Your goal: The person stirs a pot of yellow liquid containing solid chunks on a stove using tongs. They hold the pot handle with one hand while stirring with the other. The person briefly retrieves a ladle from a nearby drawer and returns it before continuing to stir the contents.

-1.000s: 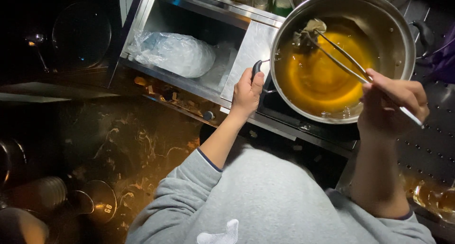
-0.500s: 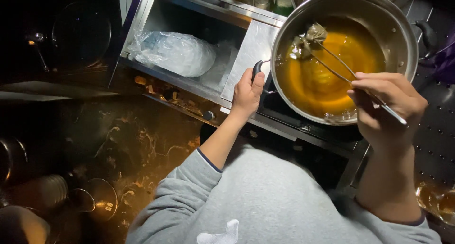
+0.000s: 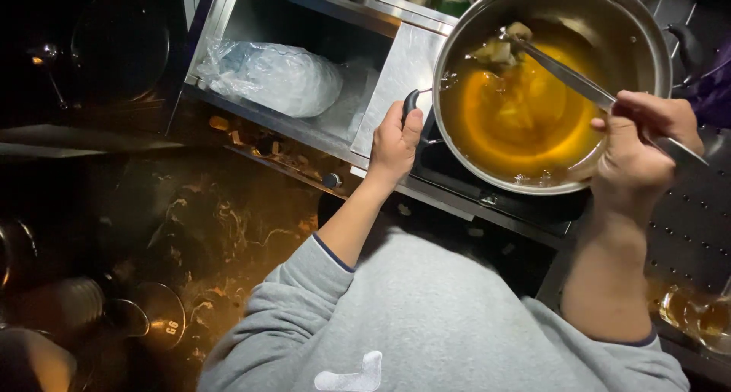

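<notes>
One steel pot [image 3: 647, 49] of amber broth [image 3: 525, 118], left grip [image 3: 394, 142] clamping its handle [image 3: 410, 103], right grip [image 3: 636, 145] pinching tongs [image 3: 563, 71].

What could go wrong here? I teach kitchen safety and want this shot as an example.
The tongs hold pale food pieces above the amber liquid; if they slip, it may splash the right hand by the rim. The left hand grips only the pot handle, so the pot might tip.

L hand [image 3: 394, 142] grips black handle [image 3: 410, 103] of steel pot [image 3: 457, 65]; R hand [image 3: 638, 145] holds tongs [image 3: 567, 72] over amber broth [image 3: 525, 125], food [image 3: 502, 48] at tips.
</notes>
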